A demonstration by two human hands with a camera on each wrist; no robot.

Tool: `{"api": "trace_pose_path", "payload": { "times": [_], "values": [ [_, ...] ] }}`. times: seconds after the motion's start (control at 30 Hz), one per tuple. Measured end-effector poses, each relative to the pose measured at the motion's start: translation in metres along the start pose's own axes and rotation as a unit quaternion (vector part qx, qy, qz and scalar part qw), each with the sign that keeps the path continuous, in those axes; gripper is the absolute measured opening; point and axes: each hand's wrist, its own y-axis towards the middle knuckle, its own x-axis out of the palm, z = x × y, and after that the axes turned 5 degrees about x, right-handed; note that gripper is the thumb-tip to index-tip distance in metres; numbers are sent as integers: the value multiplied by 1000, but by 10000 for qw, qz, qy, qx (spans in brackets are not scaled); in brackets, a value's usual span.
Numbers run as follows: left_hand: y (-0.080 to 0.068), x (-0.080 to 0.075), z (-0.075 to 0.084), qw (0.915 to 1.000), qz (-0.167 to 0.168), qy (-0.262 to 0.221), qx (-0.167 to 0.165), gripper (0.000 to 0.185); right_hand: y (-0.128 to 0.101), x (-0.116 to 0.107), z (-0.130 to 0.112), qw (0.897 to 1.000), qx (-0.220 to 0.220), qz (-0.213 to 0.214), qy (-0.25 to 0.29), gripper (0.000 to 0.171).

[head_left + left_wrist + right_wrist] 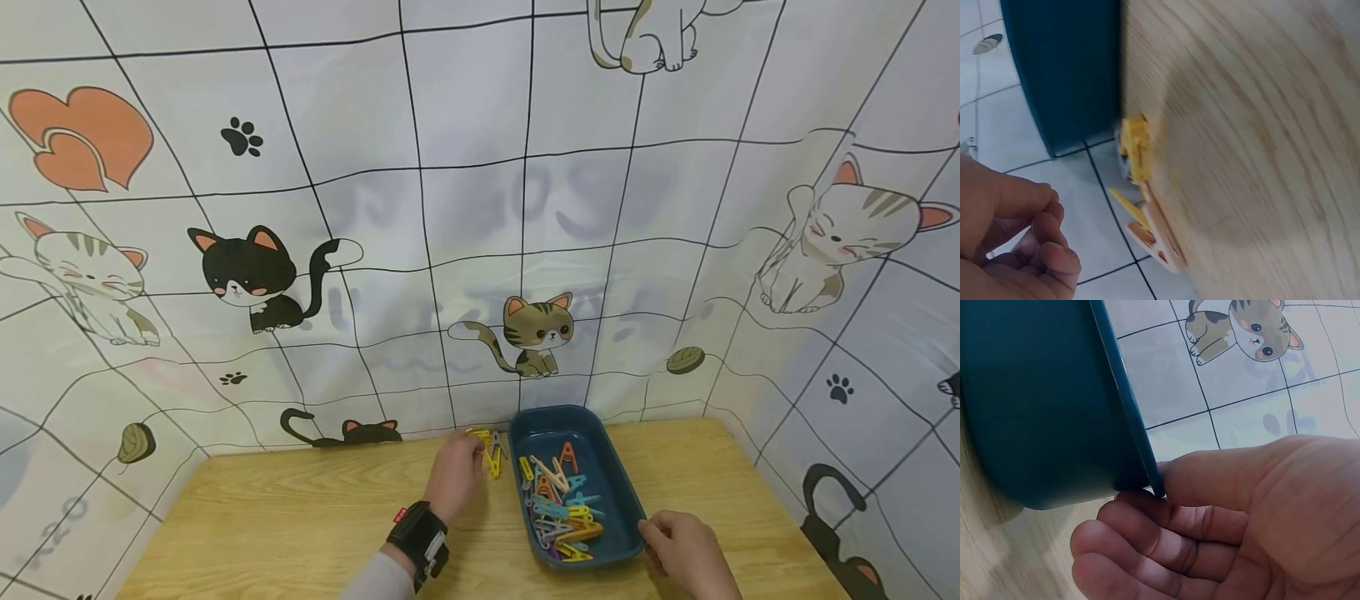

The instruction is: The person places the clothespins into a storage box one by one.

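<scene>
A dark blue plastic tray [622,475] stands on the table, with a heap of colourful clothespins [551,508] lying inside. My right hand [686,546] pinches the tray's right rim near its front corner. In the right wrist view, the thumb [1210,478] lies on the rim's outer edge and the fingers curl beneath it. Left of the tray, my left hand [456,471] is beside a few loose clothespins [492,458] by the wall. The left wrist view shows its fingers curled, thumb against the index finger, nothing visible between them; yellow [1138,147] and peach clothespins [1159,231] lie just beyond.
The light wooden table [315,517] ends at a wall covering [480,208] printed with cats and black grid lines, which also rises on both sides. A black device [420,540] is strapped to my left wrist.
</scene>
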Motion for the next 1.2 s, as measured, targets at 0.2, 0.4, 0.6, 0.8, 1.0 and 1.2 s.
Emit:
{"api": "trace_pose_path", "payload": {
  "times": [0.2, 0.4, 0.6, 0.8, 1.0, 1.2],
  "values": [
    [5, 6, -11, 9998, -174, 75, 39, 12, 0, 0, 1, 10000, 1, -2, 3, 29],
    [8, 15, -19, 9977, -409, 535, 26, 15, 0, 0, 1, 10000, -5, 0, -2, 30],
    [11, 22, -25, 9947, -669, 778, 80, 17, 1, 0, 2, 10000, 53, -45, -6, 30],
    [13, 26, -28, 9921, -960, 807, 13, 19, 1, 0, 2, 10000, 50, -53, -51, 30],
    [14, 30, -30, 9920, -902, 880, 89, 14, 1, -1, 0, 9999, 86, -86, -70, 30],
    [15, 34, -32, 9924, -921, 808, 48, 15, 0, -1, -1, 10000, 44, -30, -52, 31]
  ]
}}
